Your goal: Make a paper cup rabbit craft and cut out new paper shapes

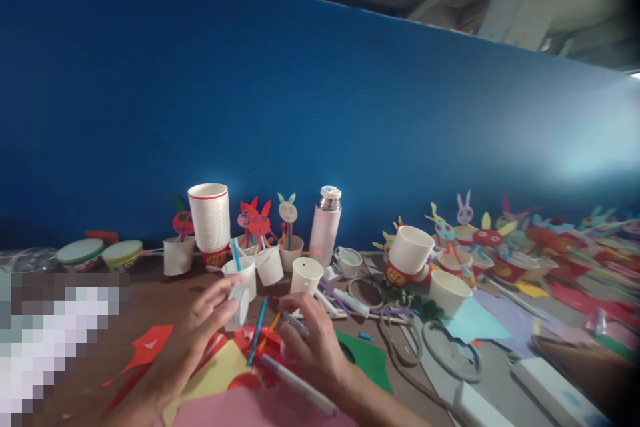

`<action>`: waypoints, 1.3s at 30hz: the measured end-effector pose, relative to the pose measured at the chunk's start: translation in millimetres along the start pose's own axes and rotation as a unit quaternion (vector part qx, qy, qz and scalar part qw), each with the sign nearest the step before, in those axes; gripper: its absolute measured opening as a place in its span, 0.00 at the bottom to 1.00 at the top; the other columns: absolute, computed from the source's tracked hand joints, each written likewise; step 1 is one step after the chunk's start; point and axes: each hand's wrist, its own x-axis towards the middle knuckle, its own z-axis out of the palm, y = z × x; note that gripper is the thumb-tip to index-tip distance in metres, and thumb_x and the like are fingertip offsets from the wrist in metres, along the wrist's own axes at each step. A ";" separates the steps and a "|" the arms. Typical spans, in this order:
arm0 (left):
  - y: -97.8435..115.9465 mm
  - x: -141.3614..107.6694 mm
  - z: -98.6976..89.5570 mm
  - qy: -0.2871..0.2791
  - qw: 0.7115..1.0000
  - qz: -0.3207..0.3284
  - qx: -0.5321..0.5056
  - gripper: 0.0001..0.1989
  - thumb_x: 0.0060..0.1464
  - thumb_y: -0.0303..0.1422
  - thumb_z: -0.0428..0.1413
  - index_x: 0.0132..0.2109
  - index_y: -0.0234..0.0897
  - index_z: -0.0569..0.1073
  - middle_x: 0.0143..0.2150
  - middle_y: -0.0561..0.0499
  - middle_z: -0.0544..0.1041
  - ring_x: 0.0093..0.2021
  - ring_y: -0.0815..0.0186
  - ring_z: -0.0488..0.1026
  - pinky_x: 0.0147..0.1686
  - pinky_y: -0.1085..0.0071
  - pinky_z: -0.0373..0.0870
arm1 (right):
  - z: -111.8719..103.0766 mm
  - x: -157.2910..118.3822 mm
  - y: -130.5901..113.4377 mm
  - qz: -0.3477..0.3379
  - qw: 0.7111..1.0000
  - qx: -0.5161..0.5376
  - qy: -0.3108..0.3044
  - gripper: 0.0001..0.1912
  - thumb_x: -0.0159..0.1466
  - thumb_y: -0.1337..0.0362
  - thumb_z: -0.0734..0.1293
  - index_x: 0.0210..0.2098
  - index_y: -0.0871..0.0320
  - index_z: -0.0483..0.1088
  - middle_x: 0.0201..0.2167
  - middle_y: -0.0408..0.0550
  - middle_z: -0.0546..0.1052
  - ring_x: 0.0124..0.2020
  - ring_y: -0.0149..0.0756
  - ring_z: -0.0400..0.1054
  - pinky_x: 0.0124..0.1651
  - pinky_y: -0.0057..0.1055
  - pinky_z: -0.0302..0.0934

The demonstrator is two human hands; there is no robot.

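Note:
Between the thumb and fingers of my left hand point(213, 313) is a roll of white tape point(241, 307), held on edge over the paper scraps. My right hand point(313, 340) is to its right, fingers curled down around a slim grey pen-like piece point(295, 324) whose kind is unclear. A blue straw point(257, 330) and an orange strip point(273, 327) lie between the hands. Below them a white marker point(300, 383) rests on pink paper point(220, 410). Just beyond stands a paper cup with a blue straw in it point(239, 273), beside a paper cup with a hole point(307, 273).
Behind are a tall stack of paper cups point(210, 220), a thermos point(326, 227) and cups with paper rabbit figures point(260, 221). Several more figures stand at right. A cable point(400, 347), a grey ring point(453, 350) and coloured paper point(480, 320) cover the right side. Lidded tubs point(80, 253) sit left.

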 end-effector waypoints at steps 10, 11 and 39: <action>14.6 7.2 -15.3 -0.010 0.999 0.036 0.000 0.19 0.48 0.40 0.55 0.47 0.39 0.67 0.40 0.49 0.78 0.34 0.61 0.75 0.28 0.71 0.70 | -5.8 7.8 -8.3 0.008 0.983 -0.085 -0.164 0.07 0.58 0.67 0.66 0.24 0.56 0.73 0.23 0.41 0.74 0.28 0.30 0.65 0.34 0.25 0.53; 14.5 7.8 -16.3 -0.014 0.999 0.033 -0.003 0.19 0.48 0.40 0.55 0.47 0.39 0.67 0.41 0.49 0.77 0.34 0.61 0.75 0.28 0.71 0.70 | -2.8 4.3 -9.8 -0.007 0.977 -0.091 -0.193 0.06 0.57 0.63 0.67 0.25 0.55 0.73 0.24 0.41 0.74 0.28 0.30 0.66 0.35 0.26 0.53; 12.9 7.6 7.3 -0.073 0.995 -0.007 0.075 0.23 0.47 0.42 0.56 0.48 0.34 0.69 0.47 0.44 0.74 0.48 0.54 0.71 0.42 0.65 0.68 | -28.5 21.1 16.9 -0.009 0.949 -0.228 -0.217 0.10 0.58 0.70 0.62 0.32 0.56 0.75 0.31 0.46 0.77 0.32 0.34 0.69 0.34 0.26 0.54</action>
